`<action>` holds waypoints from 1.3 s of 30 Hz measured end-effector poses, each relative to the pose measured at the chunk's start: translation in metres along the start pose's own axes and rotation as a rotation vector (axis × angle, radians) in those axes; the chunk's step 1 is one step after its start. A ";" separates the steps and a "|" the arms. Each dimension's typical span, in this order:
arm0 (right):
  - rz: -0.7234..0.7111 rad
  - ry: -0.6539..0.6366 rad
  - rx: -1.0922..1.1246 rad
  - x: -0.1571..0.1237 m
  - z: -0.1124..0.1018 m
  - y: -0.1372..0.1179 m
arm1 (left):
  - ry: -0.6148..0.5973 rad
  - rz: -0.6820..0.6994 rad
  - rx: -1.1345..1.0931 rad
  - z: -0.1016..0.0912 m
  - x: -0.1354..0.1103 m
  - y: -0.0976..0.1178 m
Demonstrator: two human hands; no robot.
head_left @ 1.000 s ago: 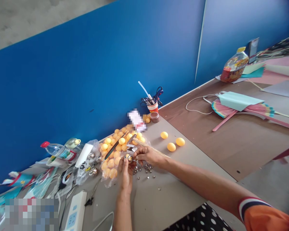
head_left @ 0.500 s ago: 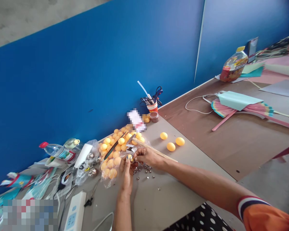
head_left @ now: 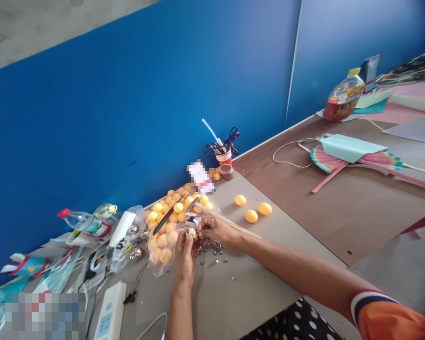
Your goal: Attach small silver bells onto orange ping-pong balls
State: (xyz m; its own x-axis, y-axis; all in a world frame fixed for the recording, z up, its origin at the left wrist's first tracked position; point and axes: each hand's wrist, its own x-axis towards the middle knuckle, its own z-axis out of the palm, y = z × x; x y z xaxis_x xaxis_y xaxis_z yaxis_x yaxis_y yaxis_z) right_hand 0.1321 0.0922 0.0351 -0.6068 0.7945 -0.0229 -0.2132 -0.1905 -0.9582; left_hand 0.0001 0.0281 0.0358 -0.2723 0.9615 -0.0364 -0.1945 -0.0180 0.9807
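My left hand [head_left: 184, 252] holds a small ball [head_left: 190, 232] at its fingertips, orange with shiny studs on it. My right hand [head_left: 216, 230] is pinched against that ball from the right; whatever is between its fingers is too small to see. Several loose silver studs [head_left: 216, 251] lie on the grey table [head_left: 241, 283] just below both hands. A clear bag of orange ping-pong balls [head_left: 170, 217] lies right behind the hands, with a dark tweezer-like tool [head_left: 168, 217] on top. Three loose orange balls [head_left: 251, 216] sit to the right.
A blue wall runs along the back. A red cup of scissors and pens [head_left: 225, 151] stands by it. Water bottle [head_left: 83, 221], silver balls [head_left: 136, 252] and a white power strip [head_left: 109, 314] lie left. Paper fans [head_left: 354, 158] and a drink bottle [head_left: 343, 100] are on the brown table right.
Both hands stay at the same spot; the fingers shift slightly on the small ball. Nothing else has moved.
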 end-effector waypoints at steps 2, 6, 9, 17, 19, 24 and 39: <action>0.003 0.001 -0.010 0.000 0.000 0.000 | -0.012 0.004 -0.012 0.001 0.000 -0.001; -0.014 0.012 -0.068 -0.001 0.000 -0.001 | -0.019 0.003 -0.046 0.003 -0.002 -0.001; -0.001 0.021 -0.101 -0.001 0.001 -0.002 | -0.004 -0.011 -0.064 0.005 -0.003 -0.001; 0.007 0.036 -0.160 -0.003 0.001 -0.009 | -0.008 -0.012 -0.036 0.008 -0.005 0.001; 0.004 0.047 -0.187 -0.004 0.002 -0.010 | -0.006 -0.012 -0.029 0.008 -0.005 0.000; 0.007 0.093 -0.301 -0.008 0.006 -0.013 | 0.047 0.010 0.033 0.005 -0.004 -0.007; 0.006 -0.010 -0.275 -0.014 -0.001 -0.033 | -0.013 0.024 0.008 0.004 -0.003 -0.007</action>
State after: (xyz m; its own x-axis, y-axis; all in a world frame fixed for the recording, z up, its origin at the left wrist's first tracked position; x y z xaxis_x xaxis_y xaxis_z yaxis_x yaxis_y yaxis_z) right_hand 0.1485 0.0881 0.0664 -0.6152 0.7879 -0.0274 0.0059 -0.0301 -0.9995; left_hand 0.0065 0.0261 0.0296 -0.2647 0.9643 -0.0101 -0.1807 -0.0393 0.9828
